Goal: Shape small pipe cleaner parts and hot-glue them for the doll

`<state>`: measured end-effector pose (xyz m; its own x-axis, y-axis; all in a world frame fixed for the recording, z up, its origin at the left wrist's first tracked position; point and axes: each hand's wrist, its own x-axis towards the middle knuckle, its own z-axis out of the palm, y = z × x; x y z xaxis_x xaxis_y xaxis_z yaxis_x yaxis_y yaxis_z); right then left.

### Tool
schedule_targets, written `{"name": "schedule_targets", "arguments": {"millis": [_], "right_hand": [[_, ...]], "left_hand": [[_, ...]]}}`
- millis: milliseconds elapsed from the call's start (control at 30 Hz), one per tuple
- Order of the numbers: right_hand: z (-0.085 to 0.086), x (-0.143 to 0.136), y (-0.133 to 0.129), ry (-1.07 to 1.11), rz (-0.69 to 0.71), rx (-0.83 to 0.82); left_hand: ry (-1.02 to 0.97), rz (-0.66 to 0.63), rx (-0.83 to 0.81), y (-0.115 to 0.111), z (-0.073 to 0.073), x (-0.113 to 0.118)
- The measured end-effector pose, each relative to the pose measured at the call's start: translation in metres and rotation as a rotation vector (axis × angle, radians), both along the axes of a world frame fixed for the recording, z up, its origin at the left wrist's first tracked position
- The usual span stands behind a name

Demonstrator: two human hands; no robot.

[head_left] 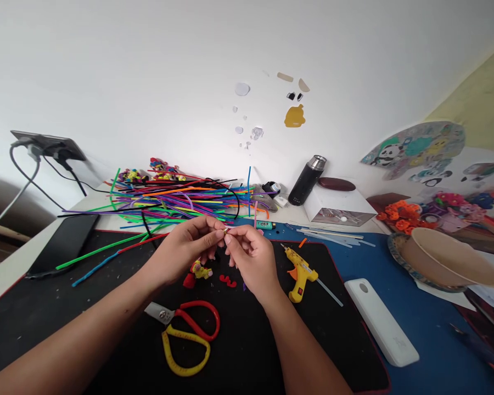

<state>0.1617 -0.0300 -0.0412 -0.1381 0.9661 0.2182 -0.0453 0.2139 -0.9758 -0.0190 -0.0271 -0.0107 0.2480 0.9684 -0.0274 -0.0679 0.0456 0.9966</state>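
Note:
My left hand (189, 244) and my right hand (251, 255) meet above the black mat (247, 351). Both pinch a tiny piece between thumbs and index fingers; a pale and yellowish bit shows, mostly hidden by the fingertips. Beneath my left hand lies a small yellow and red fuzzy figure (200, 270). A curled red piece (228, 281) rests between the hands on the mat. Nearer to me are scissors (189, 334) with one red and one yellow handle. To the right of my right hand is a yellow glue gun (299, 274) with a clear stick in it.
Colourful pipe cleaners (181, 200) are heaped along the wall. A phone (63, 244) lies at left. A black flask (307, 180) leans by a white box (340, 208). At right are a white case (381, 321) and a beige bowl (453, 258).

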Motion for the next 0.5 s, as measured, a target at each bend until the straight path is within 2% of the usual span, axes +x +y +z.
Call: {"name": "schedule_targets", "arguments": {"millis": [267,500], "right_hand": [[0.0042,-0.0003,-0.0023,-0.098,-0.029,0.109],[0.0042,0.0005,-0.0027,-0.152,-0.05,0.109]], "left_hand": [[-0.094,0.034,-0.192,0.0025,0.0039,0.0002],[-0.094,0.005,-0.241,0.0052,0.0048,-0.0056]]}}
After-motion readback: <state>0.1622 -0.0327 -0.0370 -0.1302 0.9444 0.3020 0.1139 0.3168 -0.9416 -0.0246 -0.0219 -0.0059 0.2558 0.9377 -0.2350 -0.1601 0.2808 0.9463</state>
